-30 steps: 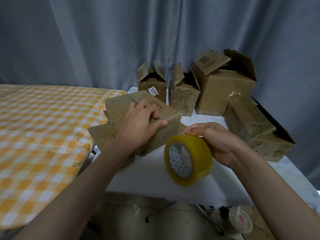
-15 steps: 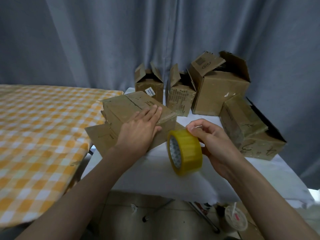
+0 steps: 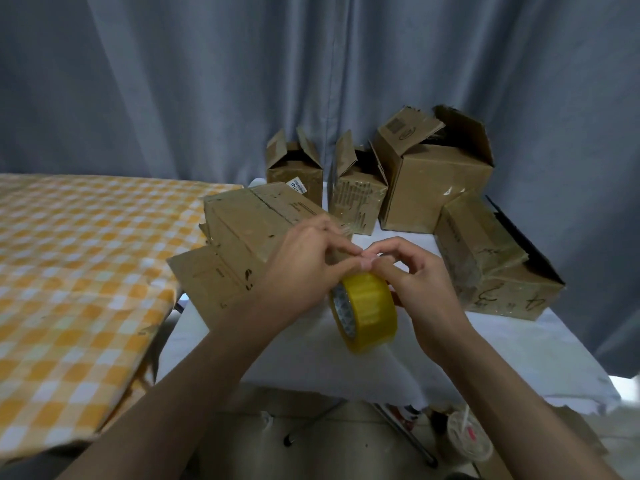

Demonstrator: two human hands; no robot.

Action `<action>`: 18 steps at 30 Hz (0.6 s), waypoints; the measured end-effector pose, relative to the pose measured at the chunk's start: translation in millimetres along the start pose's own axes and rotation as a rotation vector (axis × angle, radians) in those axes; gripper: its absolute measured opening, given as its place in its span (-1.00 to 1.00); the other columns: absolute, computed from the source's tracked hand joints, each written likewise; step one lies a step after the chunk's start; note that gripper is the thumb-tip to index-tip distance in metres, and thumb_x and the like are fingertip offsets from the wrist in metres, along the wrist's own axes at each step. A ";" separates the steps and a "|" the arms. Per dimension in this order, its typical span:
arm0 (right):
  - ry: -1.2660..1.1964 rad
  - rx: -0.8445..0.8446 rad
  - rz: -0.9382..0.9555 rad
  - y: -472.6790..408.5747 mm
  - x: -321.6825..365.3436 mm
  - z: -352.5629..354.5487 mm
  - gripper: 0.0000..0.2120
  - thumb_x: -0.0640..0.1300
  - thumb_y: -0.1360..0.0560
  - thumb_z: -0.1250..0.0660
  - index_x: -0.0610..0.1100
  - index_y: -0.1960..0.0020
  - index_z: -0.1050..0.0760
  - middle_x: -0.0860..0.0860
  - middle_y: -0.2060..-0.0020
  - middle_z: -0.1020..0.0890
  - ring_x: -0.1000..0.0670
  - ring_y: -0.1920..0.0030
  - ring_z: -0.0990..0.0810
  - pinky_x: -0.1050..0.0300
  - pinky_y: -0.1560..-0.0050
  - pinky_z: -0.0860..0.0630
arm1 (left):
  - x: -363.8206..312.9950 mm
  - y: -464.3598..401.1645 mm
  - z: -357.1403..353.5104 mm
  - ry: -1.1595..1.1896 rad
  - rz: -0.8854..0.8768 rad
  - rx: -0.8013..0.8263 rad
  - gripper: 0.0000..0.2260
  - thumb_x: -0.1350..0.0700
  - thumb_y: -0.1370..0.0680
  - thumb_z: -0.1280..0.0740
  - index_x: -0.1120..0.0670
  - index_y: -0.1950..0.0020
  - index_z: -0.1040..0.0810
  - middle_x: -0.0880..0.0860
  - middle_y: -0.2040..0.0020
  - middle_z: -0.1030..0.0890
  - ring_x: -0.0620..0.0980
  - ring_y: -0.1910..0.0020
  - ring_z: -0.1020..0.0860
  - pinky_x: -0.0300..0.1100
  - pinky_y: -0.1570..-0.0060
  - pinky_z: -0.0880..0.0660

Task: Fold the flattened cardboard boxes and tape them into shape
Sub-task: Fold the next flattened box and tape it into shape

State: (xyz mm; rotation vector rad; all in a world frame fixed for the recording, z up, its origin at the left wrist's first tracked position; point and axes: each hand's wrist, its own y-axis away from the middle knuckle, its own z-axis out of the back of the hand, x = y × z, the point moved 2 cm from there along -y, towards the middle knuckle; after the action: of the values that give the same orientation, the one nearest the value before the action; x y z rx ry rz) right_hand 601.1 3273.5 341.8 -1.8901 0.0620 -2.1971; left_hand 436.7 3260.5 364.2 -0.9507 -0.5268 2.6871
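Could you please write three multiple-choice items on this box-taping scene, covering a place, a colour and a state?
1. Where is the roll of packing tape?
A. on the checked cloth
B. between both hands, above the white table
C. inside a box

2. What colour is that roll?
A. yellow
B. blue
C. black

3. How is the large brown cardboard box at the back?
A. flattened
B. taped shut
C. upright, top flaps open

Answers: B, the left hand and right hand meet over it; A, its band is yellow; C, its flaps stand up.
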 end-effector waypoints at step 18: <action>0.067 0.088 0.079 3.1 1.5 -0.1 -0.84 -0.07 -0.57 -0.37 0.13 -0.10 -0.48 -0.09 0.35 -0.56 -0.01 0.32 -0.51 0.11 0.29 -0.45 | -27.1 10.7 -2.7 0.134 0.016 -0.427 -0.85 0.17 -0.52 -0.39 -0.01 0.22 -0.54 -0.14 0.16 -0.42 -0.12 0.15 -0.46 -0.13 0.09 -0.44</action>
State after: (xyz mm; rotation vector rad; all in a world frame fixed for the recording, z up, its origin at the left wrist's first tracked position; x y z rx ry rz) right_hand 601.4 3270.1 342.6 -1.7382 0.0504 -2.1738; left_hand 457.9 3242.3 372.9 -1.2333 -1.0945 2.5468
